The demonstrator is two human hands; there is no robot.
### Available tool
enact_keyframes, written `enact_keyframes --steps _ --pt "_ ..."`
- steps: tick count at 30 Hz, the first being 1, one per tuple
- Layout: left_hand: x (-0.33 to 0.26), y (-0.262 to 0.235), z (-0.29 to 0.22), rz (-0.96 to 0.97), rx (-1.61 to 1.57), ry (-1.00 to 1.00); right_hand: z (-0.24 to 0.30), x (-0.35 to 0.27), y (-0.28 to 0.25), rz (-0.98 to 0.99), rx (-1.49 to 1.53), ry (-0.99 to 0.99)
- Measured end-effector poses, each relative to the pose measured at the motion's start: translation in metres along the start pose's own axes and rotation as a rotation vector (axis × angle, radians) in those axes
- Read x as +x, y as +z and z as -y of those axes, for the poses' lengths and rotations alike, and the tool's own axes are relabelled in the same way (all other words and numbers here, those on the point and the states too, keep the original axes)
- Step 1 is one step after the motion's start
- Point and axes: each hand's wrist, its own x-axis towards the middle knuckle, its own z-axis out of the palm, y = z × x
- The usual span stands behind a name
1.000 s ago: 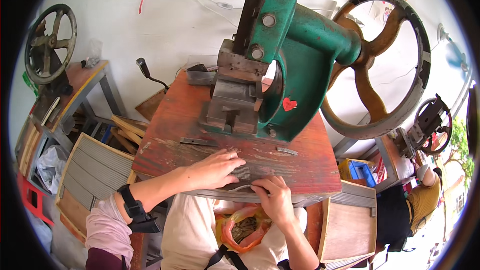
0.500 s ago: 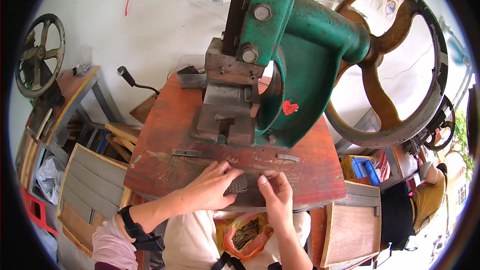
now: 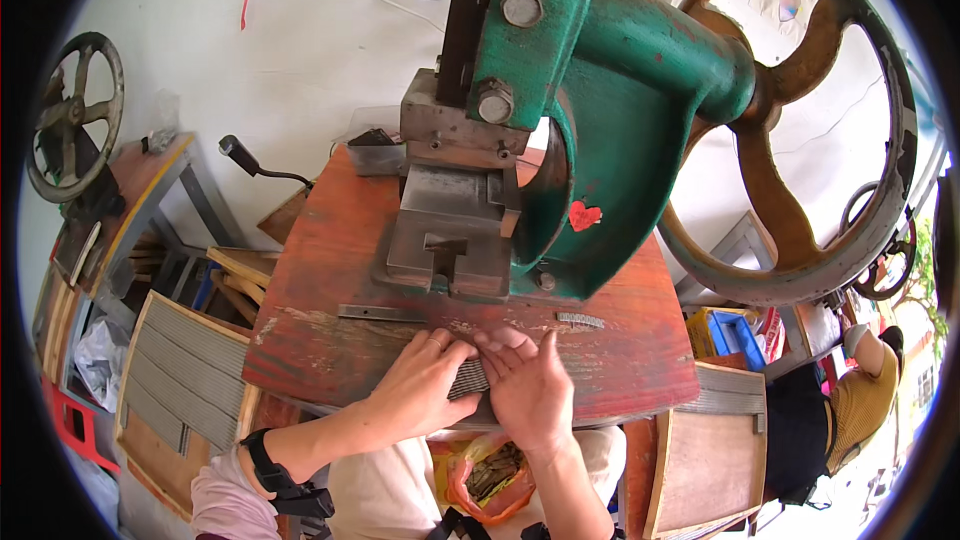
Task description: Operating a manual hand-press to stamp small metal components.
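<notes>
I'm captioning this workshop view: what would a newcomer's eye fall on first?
Probably the big green machine on the reddish wooden table, with its large spoked wheel at the right. The red heart low on its body also stands out. At the table's near edge, the left hand holds a ridged grey bundle, with the right hand open beside it.

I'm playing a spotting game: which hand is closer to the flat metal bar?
Left. The left hand is near the right end of the flat metal bar, below it in view; the right hand is farther off, to the right.
</notes>
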Motion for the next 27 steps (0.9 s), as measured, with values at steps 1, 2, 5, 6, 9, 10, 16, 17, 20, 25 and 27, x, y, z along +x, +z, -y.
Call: enact_keyframes --steps 1,2,5,6,9,10,16,17,20,25,27 --pt "0.0 0.001 0.0 0.004 -0.002 0.0 0.0 0.0 -0.001 -0.057 0.011 -0.065" --pt "-0.001 0.001 -0.001 -0.005 -0.02 0.007 -0.002 0.0 -0.001 -0.058 0.107 -0.097" --pt "-0.003 0.001 -0.001 -0.031 -0.03 0.013 -0.006 0.0 -0.002 -0.04 0.224 -0.125" --pt "-0.003 0.001 -0.001 -0.044 -0.021 0.023 -0.006 -0.001 -0.003 -0.011 0.158 -0.091" --pt "-0.004 0.002 -0.001 -0.038 0.006 0.023 -0.002 -0.004 -0.003 0.023 0.001 -0.085" --pt "-0.004 0.002 -0.002 -0.041 0.004 0.027 0.003 -0.007 -0.003 0.032 -0.089 -0.103" --pt "-0.01 -0.001 -0.003 -0.068 -0.026 0.047 0.029 -0.022 -0.002 0.237 -1.299 -0.172" --pt "-0.011 -0.003 -0.003 -0.071 -0.022 0.056 0.031 -0.023 -0.001 0.271 -1.349 -0.198" --pt "-0.012 -0.005 -0.003 -0.049 -0.045 0.029 0.027 -0.017 0.001 0.378 -1.634 -0.398" --pt "-0.018 -0.01 -0.006 -0.067 -0.061 -0.016 0.02 -0.008 0.001 0.341 -1.625 -0.345" --pt "-0.022 -0.012 -0.006 -0.082 0.013 0.005 0.02 -0.008 0.0 0.339 -1.644 -0.377"
